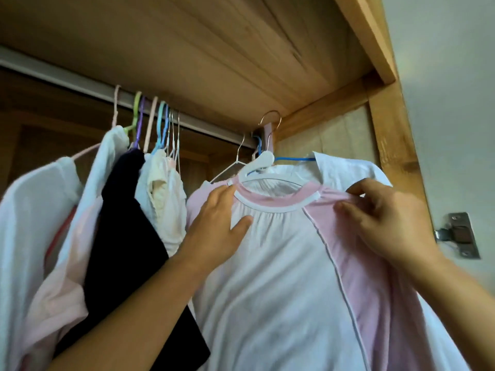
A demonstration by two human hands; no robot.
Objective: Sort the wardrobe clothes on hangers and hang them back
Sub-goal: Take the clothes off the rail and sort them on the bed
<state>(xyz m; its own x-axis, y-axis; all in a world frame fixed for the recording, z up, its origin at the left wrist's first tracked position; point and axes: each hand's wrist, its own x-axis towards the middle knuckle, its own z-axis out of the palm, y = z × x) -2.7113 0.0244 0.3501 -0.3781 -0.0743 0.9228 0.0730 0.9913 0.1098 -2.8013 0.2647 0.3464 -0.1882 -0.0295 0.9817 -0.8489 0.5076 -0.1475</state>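
A pink-and-white top [281,263] on a white hanger [261,163] is being flattened by the spread left hand [217,231], while its shoulder is being pinched by the right hand [385,218], just below the rail [80,87].

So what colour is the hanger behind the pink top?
Blue hanger, seen in the head view, behind the white hanger.

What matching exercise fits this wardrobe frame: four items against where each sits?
Items:
1. pink and white raglan top
2. dark navy garment
3. blue plastic hanger
4. metal latch plate

Places:
A. on the wall, far right
B. under both hands
C. behind the white hanger, carrying a white collared shirt
D. among the clothes on the left

Pairs: 1-B, 2-D, 3-C, 4-A
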